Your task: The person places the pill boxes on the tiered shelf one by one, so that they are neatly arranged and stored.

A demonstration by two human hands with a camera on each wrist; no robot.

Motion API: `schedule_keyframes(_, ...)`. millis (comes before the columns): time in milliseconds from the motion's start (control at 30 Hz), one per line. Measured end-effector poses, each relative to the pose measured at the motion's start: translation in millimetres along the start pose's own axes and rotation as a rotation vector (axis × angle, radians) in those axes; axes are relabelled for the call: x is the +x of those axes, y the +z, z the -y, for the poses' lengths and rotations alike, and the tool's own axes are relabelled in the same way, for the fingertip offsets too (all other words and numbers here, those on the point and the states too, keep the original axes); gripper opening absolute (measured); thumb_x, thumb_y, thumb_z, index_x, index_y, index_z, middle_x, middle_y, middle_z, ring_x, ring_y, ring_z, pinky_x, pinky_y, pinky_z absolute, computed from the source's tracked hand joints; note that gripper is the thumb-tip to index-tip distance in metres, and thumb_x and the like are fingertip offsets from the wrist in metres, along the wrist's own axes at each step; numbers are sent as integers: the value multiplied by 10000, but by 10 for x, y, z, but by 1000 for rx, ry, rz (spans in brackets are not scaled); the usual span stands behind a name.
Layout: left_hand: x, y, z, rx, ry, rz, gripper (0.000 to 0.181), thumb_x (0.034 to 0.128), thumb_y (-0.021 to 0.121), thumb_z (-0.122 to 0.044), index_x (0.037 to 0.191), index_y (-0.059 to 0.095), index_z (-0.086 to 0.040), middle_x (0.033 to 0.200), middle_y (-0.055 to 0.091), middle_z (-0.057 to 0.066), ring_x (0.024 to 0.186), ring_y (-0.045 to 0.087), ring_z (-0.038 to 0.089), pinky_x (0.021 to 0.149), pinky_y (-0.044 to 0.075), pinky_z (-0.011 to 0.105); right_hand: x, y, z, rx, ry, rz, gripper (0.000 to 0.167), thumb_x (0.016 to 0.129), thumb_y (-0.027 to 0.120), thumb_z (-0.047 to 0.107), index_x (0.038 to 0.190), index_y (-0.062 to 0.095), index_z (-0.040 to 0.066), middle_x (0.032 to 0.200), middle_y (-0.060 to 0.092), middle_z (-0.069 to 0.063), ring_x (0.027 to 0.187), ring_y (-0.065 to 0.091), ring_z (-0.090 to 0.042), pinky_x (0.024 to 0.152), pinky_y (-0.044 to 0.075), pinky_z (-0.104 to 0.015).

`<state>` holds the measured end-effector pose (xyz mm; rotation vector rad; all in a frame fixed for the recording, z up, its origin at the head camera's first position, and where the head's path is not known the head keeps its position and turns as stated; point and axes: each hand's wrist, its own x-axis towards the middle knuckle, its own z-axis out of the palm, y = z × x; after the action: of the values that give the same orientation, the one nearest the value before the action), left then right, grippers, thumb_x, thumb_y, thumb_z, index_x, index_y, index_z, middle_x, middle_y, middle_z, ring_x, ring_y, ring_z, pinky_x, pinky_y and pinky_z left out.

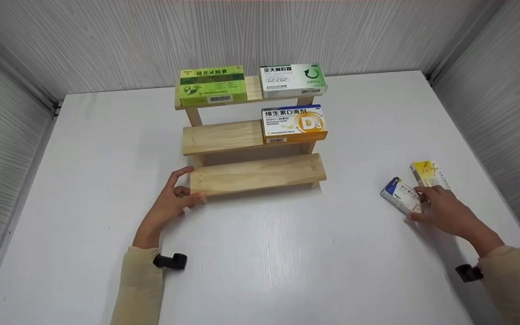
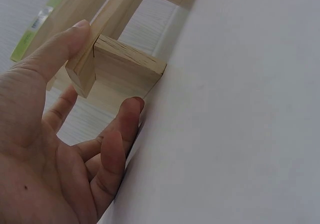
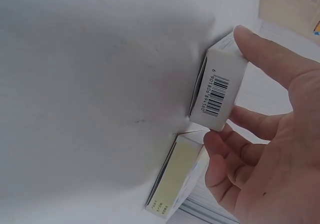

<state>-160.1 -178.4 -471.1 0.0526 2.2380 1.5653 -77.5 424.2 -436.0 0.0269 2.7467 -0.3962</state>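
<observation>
The wooden shelf (image 1: 255,174) stands before me, its end clamped by my left hand (image 1: 166,203); well to its right, my right hand (image 1: 449,212) pinches the blue-and-white box (image 1: 397,194) — a careless turn of fingers could push the yellow box (image 1: 426,171) beside it.

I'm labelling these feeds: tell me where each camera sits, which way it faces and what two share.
Head: worn on the head, looking forward and down at the wooden rack; left grip, right grip and sleeves show.
Left wrist: on that wrist, facing the wooden rack's end; only the left grip shows.
Right wrist: on that wrist, facing the barcoded box and yellow box; only the right grip shows.
Shared: head and left wrist show the left grip on the rack.
</observation>
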Motion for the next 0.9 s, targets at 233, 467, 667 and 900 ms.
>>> schedule_keyframes(233, -1, 3, 15, -10, -2, -3, 766, 880, 709, -298, 1486, 240, -327, 1005, 574, 77, 766, 548, 142, 554, 382, 251, -90, 8, -19, -4, -10, -9, 933, 812, 704, 533, 1395, 362, -111, 1218, 449, -376, 972, 502, -412, 703, 450, -457)
schedule_keyframes(467, 4, -3, 17, 0, -10, 0, 772, 893, 694, -277, 1501, 220, -320, 999, 574, 74, 777, 548, 148, 563, 396, 256, -83, 4, 11, 32, -2, -16, 889, 833, 701, 486, 1389, 364, -119, 1215, 450, -352, 967, 512, -390, 698, 443, -402)
schedule_keyframes(667, -3, -6, 7, 9, -13, -1, 779, 892, 697, -286, 1503, 215, -324, 964, 587, 53, 779, 552, 151, 564, 392, 261, -63, -32, 70, 84, -22, -39, 780, 850, 706, 353, 1381, 377, -115, 1197, 444, -289, 950, 507, -349, 664, 414, -308)
schedule_keyframes(900, 2, -7, 18, 15, 3, -8, 788, 873, 716, -332, 1494, 231, -342, 933, 579, 33, 772, 556, 154, 568, 397, 263, -73, -104, 192, 107, -84, -103, 713, 858, 720, 281, 1381, 399, -82, 1191, 450, -240, 955, 499, -341, 623, 410, -288)
